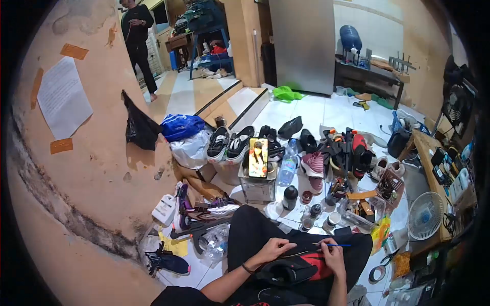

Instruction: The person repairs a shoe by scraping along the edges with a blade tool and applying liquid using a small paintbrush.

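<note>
My right hand (pixel 334 259) is closed around a thin blue-handled stick, which looks like a small paintbrush (pixel 340 245). Its tip points left, toward my other hand. My left hand (pixel 274 251) is held over my lap with thumb and fingers pressed together; whatever they may pinch is too small to make out. Beneath both hands, a black shoe (pixel 286 273) with a red part (pixel 319 265) rests on my dark trousers. The hands partly cover it.
A lit phone (pixel 258 158) leans upright on a clear plastic box (pixel 259 189). Around it stand several shoes, a water bottle (pixel 289 163), a black bottle (pixel 290 198) and small jars. A white fan (pixel 426 216) is at right. Another person (pixel 137 38) stands in the doorway.
</note>
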A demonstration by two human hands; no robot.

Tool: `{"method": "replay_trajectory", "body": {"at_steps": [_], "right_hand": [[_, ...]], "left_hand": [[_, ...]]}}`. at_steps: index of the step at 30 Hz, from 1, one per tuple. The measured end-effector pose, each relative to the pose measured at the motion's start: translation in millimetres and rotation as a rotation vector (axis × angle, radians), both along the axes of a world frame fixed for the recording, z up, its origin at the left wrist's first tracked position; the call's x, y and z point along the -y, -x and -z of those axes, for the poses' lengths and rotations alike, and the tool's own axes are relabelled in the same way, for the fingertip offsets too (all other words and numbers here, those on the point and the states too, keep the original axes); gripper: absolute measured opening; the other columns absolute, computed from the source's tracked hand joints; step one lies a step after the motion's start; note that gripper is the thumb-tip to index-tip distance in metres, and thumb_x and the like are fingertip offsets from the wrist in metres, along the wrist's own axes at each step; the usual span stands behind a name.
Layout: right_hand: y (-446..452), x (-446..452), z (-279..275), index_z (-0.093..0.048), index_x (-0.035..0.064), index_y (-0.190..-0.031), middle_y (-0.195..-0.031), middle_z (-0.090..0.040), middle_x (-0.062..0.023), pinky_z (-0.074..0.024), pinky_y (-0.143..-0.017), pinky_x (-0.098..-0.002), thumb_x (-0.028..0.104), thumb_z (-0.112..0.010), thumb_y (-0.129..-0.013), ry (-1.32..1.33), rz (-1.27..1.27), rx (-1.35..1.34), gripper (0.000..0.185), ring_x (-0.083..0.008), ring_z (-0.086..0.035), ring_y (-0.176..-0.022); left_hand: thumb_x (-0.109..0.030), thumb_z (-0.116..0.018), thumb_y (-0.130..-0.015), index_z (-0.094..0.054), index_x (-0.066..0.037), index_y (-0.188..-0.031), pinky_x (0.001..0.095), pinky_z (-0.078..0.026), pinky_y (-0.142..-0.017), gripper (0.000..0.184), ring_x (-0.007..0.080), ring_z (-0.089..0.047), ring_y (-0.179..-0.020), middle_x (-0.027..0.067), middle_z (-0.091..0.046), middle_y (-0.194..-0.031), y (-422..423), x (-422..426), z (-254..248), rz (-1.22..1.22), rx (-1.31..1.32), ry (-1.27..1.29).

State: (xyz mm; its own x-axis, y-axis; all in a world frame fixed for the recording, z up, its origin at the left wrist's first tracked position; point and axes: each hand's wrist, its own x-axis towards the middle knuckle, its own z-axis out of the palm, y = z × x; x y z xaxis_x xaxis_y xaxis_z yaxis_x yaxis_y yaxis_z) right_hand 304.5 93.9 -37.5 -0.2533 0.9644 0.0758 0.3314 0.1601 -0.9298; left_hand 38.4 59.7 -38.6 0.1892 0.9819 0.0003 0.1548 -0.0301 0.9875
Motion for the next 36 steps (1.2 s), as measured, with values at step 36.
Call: {"method": "replay_trajectory", "body": {"at_steps": [36], "right_hand": [[-29.9,-118.4,59.3,-0.069,0.0023,-0.097,-0.09,-0.07,-0.0206,-0.0523,-0.079,-0.0437,0.026,-0.062,-0.098,-0.04,-0.228,0.345,0.025,-0.033,-0.068,-0.082]], "left_hand": [[-0.023,-0.059,-0.103,-0.058,-0.005,-0.076,0.0245,-0.046,-0.048,0.033,0.0068,-0.056,-0.057,-0.0005,-0.057,-0.067,2.8,-33.2,17.2,-0.009,0.102,0.208]]}}
